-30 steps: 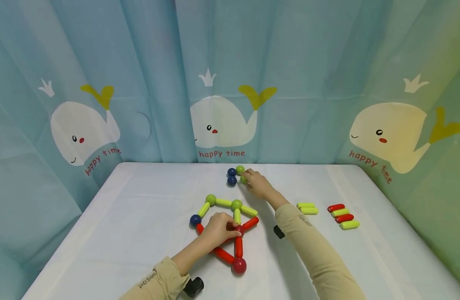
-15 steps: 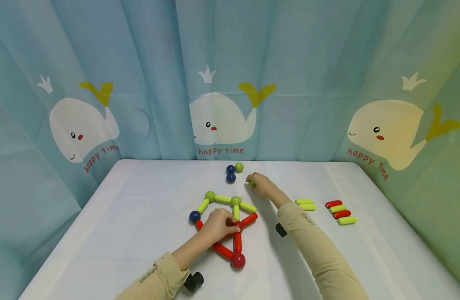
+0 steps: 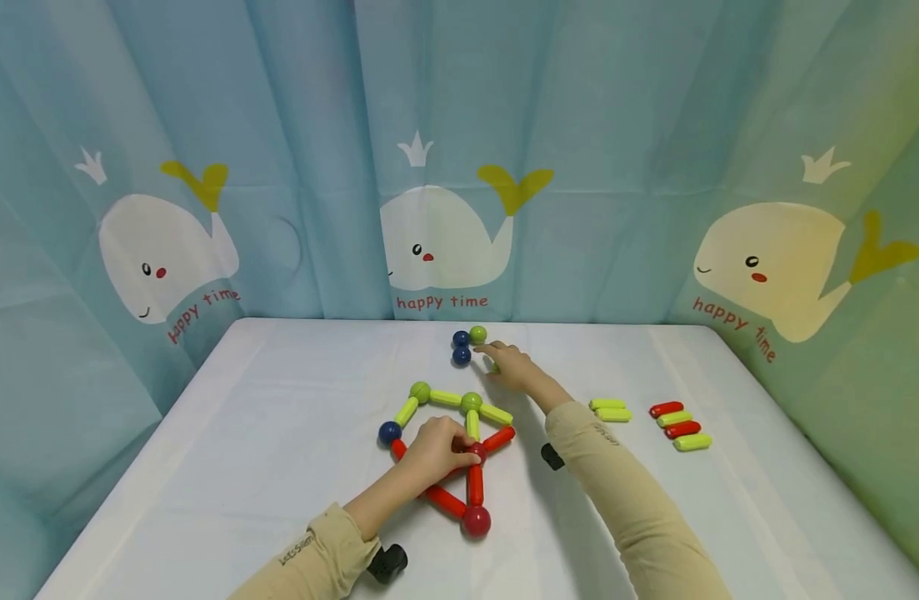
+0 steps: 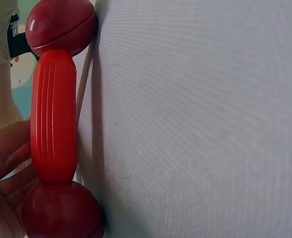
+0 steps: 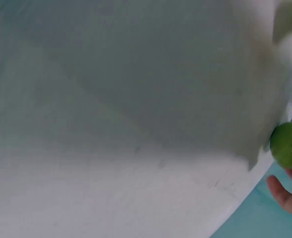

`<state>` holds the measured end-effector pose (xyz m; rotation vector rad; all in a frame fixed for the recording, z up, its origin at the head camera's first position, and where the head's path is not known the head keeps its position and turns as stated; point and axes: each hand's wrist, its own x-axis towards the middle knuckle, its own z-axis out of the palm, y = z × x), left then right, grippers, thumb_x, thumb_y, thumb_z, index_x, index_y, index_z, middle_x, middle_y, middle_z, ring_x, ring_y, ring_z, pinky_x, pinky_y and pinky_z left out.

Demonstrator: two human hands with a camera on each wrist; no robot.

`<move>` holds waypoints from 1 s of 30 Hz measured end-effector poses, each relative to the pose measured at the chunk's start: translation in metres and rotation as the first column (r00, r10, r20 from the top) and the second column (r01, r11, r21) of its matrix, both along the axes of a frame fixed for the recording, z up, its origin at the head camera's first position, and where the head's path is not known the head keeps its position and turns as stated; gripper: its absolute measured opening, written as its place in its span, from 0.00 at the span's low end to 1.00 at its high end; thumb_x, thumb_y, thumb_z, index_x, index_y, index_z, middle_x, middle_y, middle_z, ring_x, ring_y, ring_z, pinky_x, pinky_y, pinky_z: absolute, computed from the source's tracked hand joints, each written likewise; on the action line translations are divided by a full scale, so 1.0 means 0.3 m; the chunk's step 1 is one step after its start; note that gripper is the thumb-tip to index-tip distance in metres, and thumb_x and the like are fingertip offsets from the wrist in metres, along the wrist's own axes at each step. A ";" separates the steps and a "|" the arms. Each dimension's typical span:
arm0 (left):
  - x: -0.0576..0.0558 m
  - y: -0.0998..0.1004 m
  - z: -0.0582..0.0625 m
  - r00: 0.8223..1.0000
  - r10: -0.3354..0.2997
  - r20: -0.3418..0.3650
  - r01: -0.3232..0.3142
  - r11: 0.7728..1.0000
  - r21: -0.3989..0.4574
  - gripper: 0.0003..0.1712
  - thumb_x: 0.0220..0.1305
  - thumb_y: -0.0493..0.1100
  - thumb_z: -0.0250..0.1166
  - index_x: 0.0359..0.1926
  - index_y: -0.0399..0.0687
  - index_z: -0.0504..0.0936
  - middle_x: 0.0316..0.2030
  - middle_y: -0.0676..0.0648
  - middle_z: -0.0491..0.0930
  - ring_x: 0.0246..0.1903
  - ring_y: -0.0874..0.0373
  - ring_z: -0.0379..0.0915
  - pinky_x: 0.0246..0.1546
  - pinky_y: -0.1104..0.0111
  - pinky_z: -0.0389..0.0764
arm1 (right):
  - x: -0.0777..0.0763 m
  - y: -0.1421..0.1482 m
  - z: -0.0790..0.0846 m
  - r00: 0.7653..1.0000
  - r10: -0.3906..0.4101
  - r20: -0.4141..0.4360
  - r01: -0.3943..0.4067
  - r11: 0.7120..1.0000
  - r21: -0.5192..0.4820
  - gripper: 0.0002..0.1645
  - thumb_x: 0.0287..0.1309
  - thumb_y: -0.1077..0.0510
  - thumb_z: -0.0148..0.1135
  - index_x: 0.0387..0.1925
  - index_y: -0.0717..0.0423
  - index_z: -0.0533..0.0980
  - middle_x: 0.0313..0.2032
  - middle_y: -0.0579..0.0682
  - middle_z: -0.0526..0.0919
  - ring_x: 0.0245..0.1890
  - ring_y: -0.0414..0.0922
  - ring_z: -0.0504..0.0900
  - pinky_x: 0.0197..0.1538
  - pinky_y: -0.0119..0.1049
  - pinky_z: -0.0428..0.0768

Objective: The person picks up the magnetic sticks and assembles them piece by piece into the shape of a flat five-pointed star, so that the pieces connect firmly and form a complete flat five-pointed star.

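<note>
Fingers of a left hand [image 3: 438, 450] pinch a red ball [image 3: 477, 452] in a frame of joined sticks and balls [image 3: 446, 501] on a white bench [image 3: 294, 375]. A right hand [image 3: 513, 368] reaches toward the far edge, its fingers apparently spread; whether they grip the green ball [image 3: 496, 367] partly hidden beneath them cannot be told. A stray knuckle might roll the rear green ball [image 3: 477, 334] or the blue balls [image 3: 461, 356] beside it off the back. A tug from the left could pop a joint, or swing the lime stick [image 3: 496, 413] and red stick [image 3: 499, 439], whose right ends carry no ball. Behind, "happy time" appears beneath each whale on a curtain [image 3: 302, 100]; the left sleeve [image 3: 302, 554] seems to read "Let's Slim," the right sleeve's [image 3: 616, 467] print too small to confirm.
</note>
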<state>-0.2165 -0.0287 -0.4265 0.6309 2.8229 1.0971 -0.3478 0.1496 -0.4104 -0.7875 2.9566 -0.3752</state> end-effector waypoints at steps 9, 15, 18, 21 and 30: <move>0.004 -0.005 -0.012 1.000 -0.012 -0.019 0.012 1.000 0.005 0.07 0.50 0.42 0.73 0.25 0.43 0.85 0.21 0.53 0.80 0.22 0.68 0.65 0.24 0.78 0.67 | 0.000 -0.084 0.020 0.975 0.212 -0.061 -0.205 0.973 0.103 0.27 0.61 0.66 0.57 0.62 0.63 0.68 0.64 0.60 0.68 0.58 0.57 0.74 0.57 0.51 0.74; -0.003 -0.006 -0.008 0.999 -0.012 -0.036 0.012 1.000 0.002 0.07 0.50 0.43 0.73 0.25 0.44 0.85 0.20 0.53 0.79 0.21 0.68 0.63 0.24 0.78 0.66 | -0.016 -0.113 0.027 0.965 0.232 -0.122 -0.221 0.971 0.096 0.19 0.53 0.70 0.63 0.50 0.66 0.77 0.50 0.60 0.78 0.49 0.54 0.79 0.54 0.43 0.77; -0.002 -0.003 -0.007 0.999 -0.007 -0.043 0.007 1.000 0.004 0.07 0.49 0.42 0.73 0.25 0.43 0.86 0.21 0.53 0.80 0.21 0.69 0.64 0.24 0.78 0.66 | -0.017 -0.119 0.024 0.960 0.241 -0.143 -0.219 0.964 0.151 0.17 0.53 0.68 0.65 0.47 0.64 0.78 0.45 0.59 0.80 0.46 0.51 0.81 0.51 0.41 0.78; -0.002 0.001 -0.006 0.999 -0.009 -0.035 0.009 1.000 0.004 0.07 0.49 0.42 0.73 0.26 0.43 0.86 0.22 0.52 0.81 0.21 0.68 0.65 0.24 0.77 0.67 | -0.009 -0.117 0.030 0.960 0.228 -0.162 -0.212 0.971 0.111 0.17 0.54 0.66 0.65 0.47 0.63 0.78 0.44 0.58 0.81 0.45 0.51 0.81 0.50 0.40 0.79; -0.002 -0.001 -0.003 1.000 0.001 -0.012 -0.002 1.000 -0.018 0.08 0.50 0.42 0.73 0.28 0.41 0.86 0.24 0.50 0.83 0.24 0.66 0.68 0.26 0.77 0.68 | 0.059 -0.057 0.055 0.969 0.195 -0.149 -0.222 0.954 -0.200 0.18 0.57 0.67 0.62 0.50 0.68 0.76 0.46 0.61 0.82 0.45 0.53 0.82 0.48 0.42 0.80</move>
